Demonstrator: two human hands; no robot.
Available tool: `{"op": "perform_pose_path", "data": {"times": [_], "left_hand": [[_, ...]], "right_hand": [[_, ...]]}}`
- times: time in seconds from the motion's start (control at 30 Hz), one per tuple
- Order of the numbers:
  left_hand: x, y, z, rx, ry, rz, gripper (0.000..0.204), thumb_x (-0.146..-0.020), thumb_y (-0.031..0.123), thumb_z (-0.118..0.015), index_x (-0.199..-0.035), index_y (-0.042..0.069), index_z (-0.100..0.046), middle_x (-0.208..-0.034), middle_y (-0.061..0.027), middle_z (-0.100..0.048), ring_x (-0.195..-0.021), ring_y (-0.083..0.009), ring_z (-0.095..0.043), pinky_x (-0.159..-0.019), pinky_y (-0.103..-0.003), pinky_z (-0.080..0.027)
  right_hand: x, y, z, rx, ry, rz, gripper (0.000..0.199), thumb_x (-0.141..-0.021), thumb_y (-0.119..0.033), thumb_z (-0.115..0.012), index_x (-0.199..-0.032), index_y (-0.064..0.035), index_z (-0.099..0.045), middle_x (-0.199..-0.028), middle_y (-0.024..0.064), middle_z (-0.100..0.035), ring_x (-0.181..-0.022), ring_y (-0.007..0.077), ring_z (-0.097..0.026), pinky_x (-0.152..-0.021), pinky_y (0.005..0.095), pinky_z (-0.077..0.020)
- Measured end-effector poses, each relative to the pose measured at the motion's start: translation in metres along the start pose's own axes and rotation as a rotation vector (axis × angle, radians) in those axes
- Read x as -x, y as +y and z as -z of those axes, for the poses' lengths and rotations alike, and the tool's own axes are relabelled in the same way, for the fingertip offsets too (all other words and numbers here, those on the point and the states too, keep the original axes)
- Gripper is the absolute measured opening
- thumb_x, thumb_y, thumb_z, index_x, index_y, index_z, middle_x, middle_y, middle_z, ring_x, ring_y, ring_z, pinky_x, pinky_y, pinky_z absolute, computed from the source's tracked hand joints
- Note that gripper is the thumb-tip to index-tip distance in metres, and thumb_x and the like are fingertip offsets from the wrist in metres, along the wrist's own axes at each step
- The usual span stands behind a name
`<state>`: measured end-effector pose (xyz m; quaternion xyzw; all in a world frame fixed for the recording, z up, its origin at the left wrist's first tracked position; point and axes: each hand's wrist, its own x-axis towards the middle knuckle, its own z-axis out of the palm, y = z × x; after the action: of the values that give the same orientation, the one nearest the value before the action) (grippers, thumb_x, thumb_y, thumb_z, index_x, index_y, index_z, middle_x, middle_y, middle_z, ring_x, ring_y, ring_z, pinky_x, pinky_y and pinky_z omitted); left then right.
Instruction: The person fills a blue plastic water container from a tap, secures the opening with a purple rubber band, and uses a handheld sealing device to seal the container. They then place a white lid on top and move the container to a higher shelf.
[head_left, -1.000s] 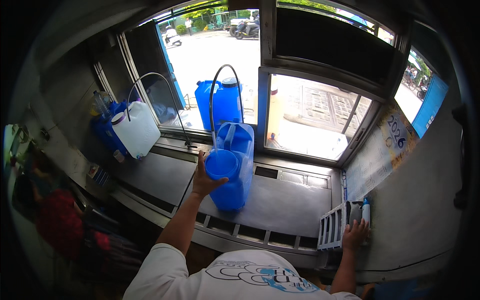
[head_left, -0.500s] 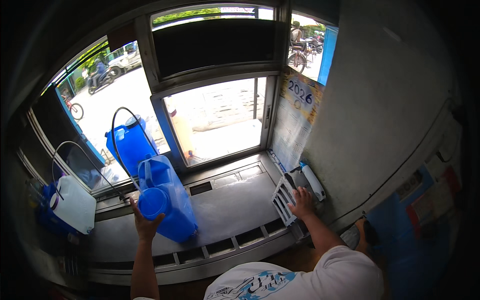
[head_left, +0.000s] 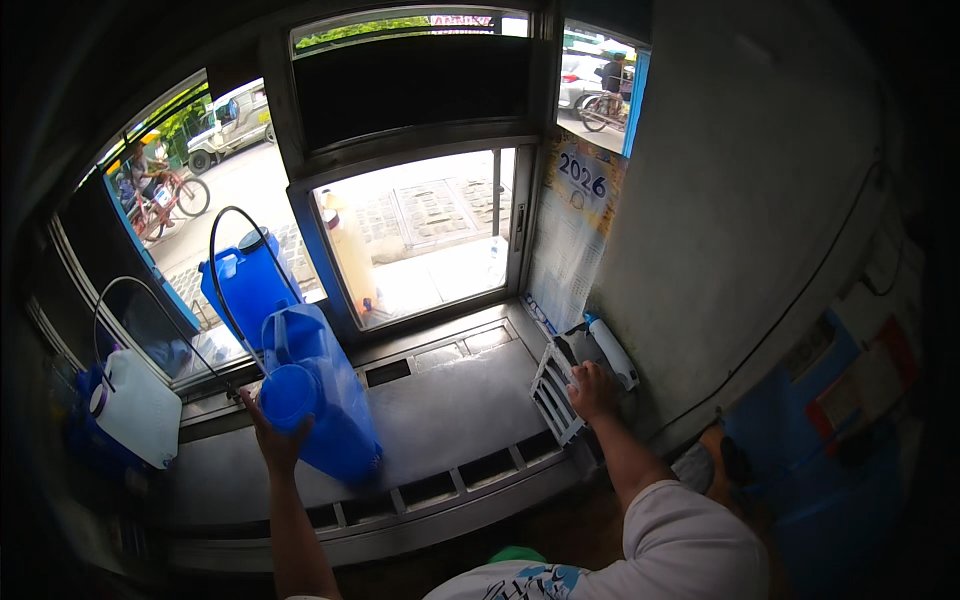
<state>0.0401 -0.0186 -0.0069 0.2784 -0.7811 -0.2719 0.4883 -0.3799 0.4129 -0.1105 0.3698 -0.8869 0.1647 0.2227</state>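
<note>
Hands unmoved: left [head_left: 272, 440] on blue container [head_left: 325, 400], right [head_left: 592, 390] on white rack [head_left: 553, 392].

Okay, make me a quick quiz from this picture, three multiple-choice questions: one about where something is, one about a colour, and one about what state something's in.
1. Where does the right hand rest?
A. On the white slatted rack by the wall
B. On the white jug
C. On the window glass

2. What colour is the container that the left hand touches?
A. White
B. Blue
C. Green

3. How does that container sit on the steel counter?
A. Flat on its side
B. Upside down
C. Tilted, with its round mouth toward the person

Answers:
1 A: the fingers lie on the rack at the counter's right end.
2 B: its body and mouth are blue, unlike the white jug further left.
3 C: it leans, and its open mouth faces the left hand.
</note>
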Motion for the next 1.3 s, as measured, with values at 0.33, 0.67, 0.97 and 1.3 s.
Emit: {"op": "perform_pose_path", "data": {"times": [0.33, 0.67, 0.97, 1.3], "left_hand": [[-0.002, 0.006, 0.001, -0.065, -0.007, 0.103, 0.141, -0.058, 0.044, -0.092, -0.154, 0.012, 0.005, -0.140, -0.0235, -0.045, -0.125, -0.0343, -0.051, -0.103, -0.043, -0.044], [-0.002, 0.014, 0.002, 0.010, -0.010, 0.170, 0.139, -0.053, 0.052, -0.091, -0.154, 0.011, -0.003, -0.141, -0.0267, -0.042, -0.128, -0.0405, -0.048, -0.106, -0.047, -0.041], [-0.001, 0.011, 0.001, -0.042, -0.007, 0.202, 0.139, -0.052, 0.054, -0.090, -0.153, 0.010, -0.005, -0.141, -0.0263, -0.041, -0.129, -0.0408, -0.045, -0.106, -0.048, -0.041], [-0.001, 0.006, 0.000, -0.098, 0.016, 0.109, 0.137, -0.055, 0.043, -0.093, -0.153, 0.009, -0.002, -0.138, -0.0243, -0.045, -0.126, -0.0374, -0.050, -0.103, -0.046, -0.045]], "right_hand": [[0.003, 0.002, 0.003, 0.045, -0.030, -0.030, 0.046, -0.071, -0.017, -0.078, -0.109, -0.0130, -0.053, -0.116, 0.0133, -0.052, -0.109, 0.0359, -0.053, -0.091, 0.0488, -0.0440], [0.005, 0.020, -0.020, 0.025, -0.005, -0.045, 0.052, -0.069, -0.017, -0.081, -0.112, -0.0145, -0.051, -0.121, 0.0137, -0.052, -0.114, 0.0364, -0.051, -0.094, 0.0489, -0.0428], [0.005, 0.012, -0.006, 0.100, -0.028, -0.053, 0.049, -0.071, -0.016, -0.079, -0.112, -0.0131, -0.052, -0.120, 0.0130, -0.052, -0.113, 0.0353, -0.053, -0.094, 0.0483, -0.0436], [0.006, 0.014, -0.006, 0.079, -0.027, -0.038, 0.053, -0.069, -0.018, -0.080, -0.114, -0.0140, -0.051, -0.121, 0.0137, -0.052, -0.114, 0.0361, -0.051, -0.094, 0.0487, -0.0432]]}}
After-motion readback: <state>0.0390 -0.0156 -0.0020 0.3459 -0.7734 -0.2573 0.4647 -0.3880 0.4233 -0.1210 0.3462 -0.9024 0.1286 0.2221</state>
